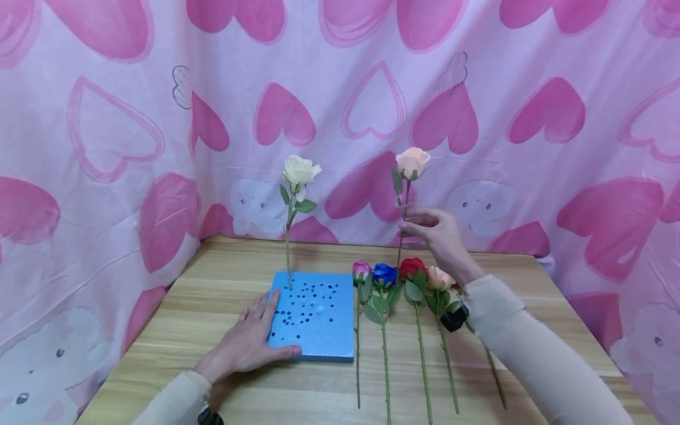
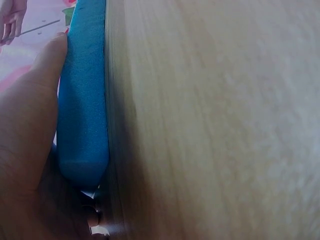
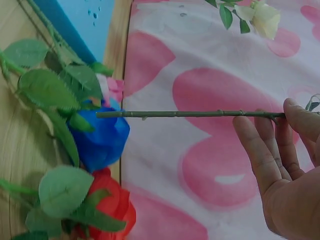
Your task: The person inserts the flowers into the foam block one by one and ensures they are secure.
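My right hand (image 1: 442, 234) pinches the green stem (image 3: 190, 114) of a peach rose (image 1: 412, 160) between thumb and fingers. The rose stands nearly upright in the air, its bare stem end reaching down below the hand. My left hand (image 1: 248, 341) rests at the left edge of a blue foam block (image 1: 326, 347), thumb over its near left corner and fingers extended along the side. Many small holes dot the block's top. A white rose (image 1: 300, 170) stands upright, its stem in the block's far left part.
Right of the block lie several roses with their heads away from me: a pink one (image 1: 361, 270), a blue one (image 1: 385, 275), a red one (image 1: 412, 268) and a pale pink one (image 1: 440, 278). Another stem (image 1: 494, 369) lies under my right forearm. A heart-patterned curtain (image 1: 372, 100) encloses the wooden table.
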Demonstrator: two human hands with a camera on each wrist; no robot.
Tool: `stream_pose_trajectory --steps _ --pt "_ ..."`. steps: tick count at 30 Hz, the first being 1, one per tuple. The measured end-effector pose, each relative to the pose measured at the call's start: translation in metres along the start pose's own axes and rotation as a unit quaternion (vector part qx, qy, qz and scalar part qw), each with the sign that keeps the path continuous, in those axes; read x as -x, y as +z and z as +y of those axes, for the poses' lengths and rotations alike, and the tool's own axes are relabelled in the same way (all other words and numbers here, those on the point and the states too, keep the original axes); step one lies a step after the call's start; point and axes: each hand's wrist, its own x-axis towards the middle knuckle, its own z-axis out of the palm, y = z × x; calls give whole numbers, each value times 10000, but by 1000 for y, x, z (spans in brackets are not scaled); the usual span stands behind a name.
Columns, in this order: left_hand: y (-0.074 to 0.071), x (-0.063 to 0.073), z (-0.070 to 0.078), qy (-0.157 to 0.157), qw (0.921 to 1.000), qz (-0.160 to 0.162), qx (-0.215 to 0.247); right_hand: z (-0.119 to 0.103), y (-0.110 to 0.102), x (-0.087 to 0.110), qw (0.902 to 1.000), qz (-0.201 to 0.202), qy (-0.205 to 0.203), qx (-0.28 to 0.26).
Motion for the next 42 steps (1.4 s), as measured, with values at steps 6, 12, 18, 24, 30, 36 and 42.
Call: stream_pose_trajectory --steps 6,12,18,24,30,36,42 --pt "-1 1 0 17 10000 15 -22 -2 16 -4 9998 -112 45 -153" --pt "-1 0 0 -7 10000 9 -45 -3 32 -7 9992 -243 56 -326" --pt "-2 -1 0 -33 10000 -2 -70 -3 49 -12 9985 -374 -22 -406" --pt "-3 0 0 -48 10000 -46 -18 1 65 -15 9973 -499 -114 -526" --pt "-2 1 0 -52 9999 -86 20 4 82 -17 9968 -520 -142 -591" --pt "0 1 -1 -59 10000 -79 0 5 99 -19 9961 -529 -95 -704" --pt "-1 0 -2 -51 10000 -59 18 5 114 -21 9952 -549 -18 -813"
